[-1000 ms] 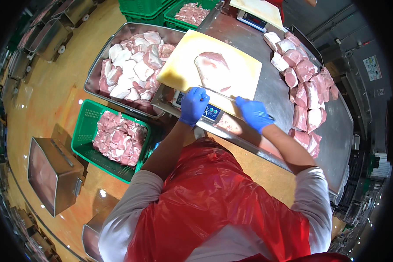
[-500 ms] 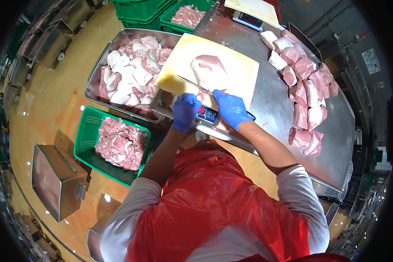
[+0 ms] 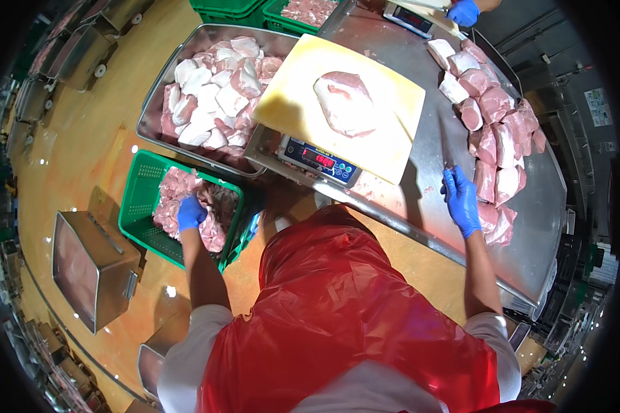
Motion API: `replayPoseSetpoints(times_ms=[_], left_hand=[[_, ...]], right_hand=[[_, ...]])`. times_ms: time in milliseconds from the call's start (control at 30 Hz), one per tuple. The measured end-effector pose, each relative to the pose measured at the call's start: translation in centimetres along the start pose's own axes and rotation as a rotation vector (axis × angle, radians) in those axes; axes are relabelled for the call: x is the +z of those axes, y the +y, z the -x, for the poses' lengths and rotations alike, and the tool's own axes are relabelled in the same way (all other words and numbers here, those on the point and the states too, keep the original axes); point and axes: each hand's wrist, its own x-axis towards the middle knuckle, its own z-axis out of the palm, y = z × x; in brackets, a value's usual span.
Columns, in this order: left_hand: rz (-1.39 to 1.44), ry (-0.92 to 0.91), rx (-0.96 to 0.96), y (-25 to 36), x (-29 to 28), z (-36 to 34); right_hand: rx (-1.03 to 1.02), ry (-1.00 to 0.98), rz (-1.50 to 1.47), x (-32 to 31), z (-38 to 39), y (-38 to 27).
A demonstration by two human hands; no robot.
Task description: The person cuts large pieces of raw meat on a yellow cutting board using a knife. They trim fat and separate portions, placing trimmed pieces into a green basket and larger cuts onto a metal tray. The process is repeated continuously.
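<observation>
A large cut of pale pink meat [image 3: 343,104] lies on a yellowish cutting board [image 3: 399,124] over a digital scale [image 3: 320,158] at the steel table's front. My gloved right hand [image 3: 460,199] grips a knife [image 3: 447,155], blade pointing away from me, right of the board beside the meat pile. My gloved left hand [image 3: 191,213] is down in the green basket [image 3: 134,199] among meat trimmings [image 3: 172,187]; its fingertips are hidden, and I cannot tell whether it holds any.
A steel tub [image 3: 151,103] of meat chunks stands left of the board. More chunks [image 3: 496,103] pile along the table's [image 3: 530,206] right. Green crates [image 3: 227,8] and another person's gloved hand [image 3: 463,14] at a second scale [image 3: 408,19] are at the top. Steel bins [image 3: 93,268] stand on the floor.
My left hand has moved from the board down-left into the green basket. My right hand has carried the knife off the board to the right. Another person's hand has appeared at the top.
</observation>
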Motion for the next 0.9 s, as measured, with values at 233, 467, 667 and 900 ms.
replayPoseSetpoints(times_ms=[233, 467, 667, 900], left_hand=[[0.781, 0.218, 0.309, 19.9, -12.1, -11.4], [0.893, 0.043, 0.572, 35.9, -11.8, -16.9], [0.779, 0.02, 0.702, 38.2, -5.9, -19.1], [0.38, 0.202, 0.782, 35.3, -2.6, -14.7]], right_hand=[[0.179, 0.151, -0.767, 7.2, -1.4, -6.1], [0.157, 0.08, -0.934, 8.5, -2.9, -10.6], [0.266, 0.057, -1.002, 10.7, -2.1, -10.9], [0.174, 0.065, -1.178, 13.1, -9.1, -11.1]])
